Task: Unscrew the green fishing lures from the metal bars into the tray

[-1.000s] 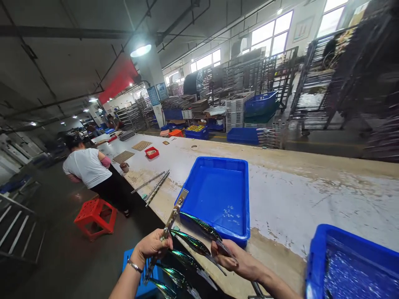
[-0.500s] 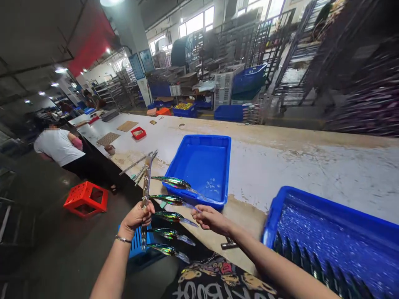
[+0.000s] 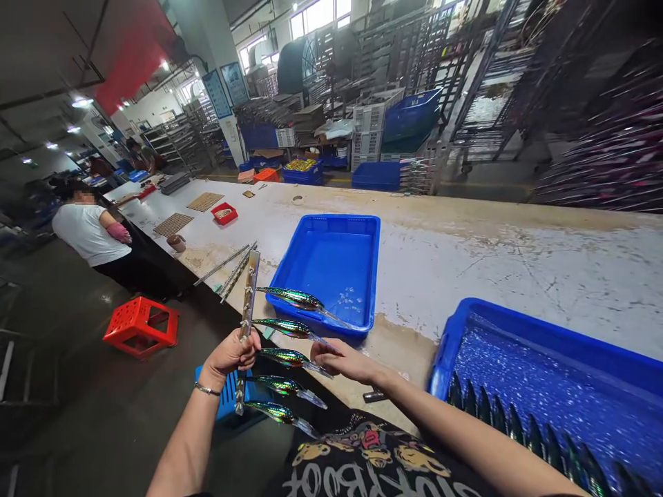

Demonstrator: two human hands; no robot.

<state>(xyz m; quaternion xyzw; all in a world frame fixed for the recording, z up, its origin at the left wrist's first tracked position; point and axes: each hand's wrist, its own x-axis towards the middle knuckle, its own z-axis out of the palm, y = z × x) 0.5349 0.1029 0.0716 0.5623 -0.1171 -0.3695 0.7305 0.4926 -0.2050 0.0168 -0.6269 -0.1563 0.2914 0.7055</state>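
Observation:
My left hand [image 3: 235,351] is closed around a narrow metal bar [image 3: 250,290], held upright and slightly tilted. Several shiny green fishing lures [image 3: 295,298] stick out from the bar to the right, one above another, each with a clear lip at its free end. The fingers of my right hand [image 3: 334,360] are curled at the clear lips of the middle lures [image 3: 284,357], pinching one; the fingertips are partly hidden. Behind the top lure stands a blue tray [image 3: 331,266] with small clear bits in it. A second blue tray [image 3: 539,324], at right, holds a row of dark lures [image 3: 512,421].
More metal bars [image 3: 228,269] lie on the worn white table [image 3: 414,276] left of the tray. A red stool [image 3: 141,328] and a blue stool [image 3: 228,397] stand below the edge. A person [image 3: 93,228] in a white shirt is at left. Racks and crates [image 3: 367,131] fill the back.
My right hand has shifted slightly left and down along the lures, from the second lure's lip toward the third's. The bar stays in my left hand. The view has tilted a little.

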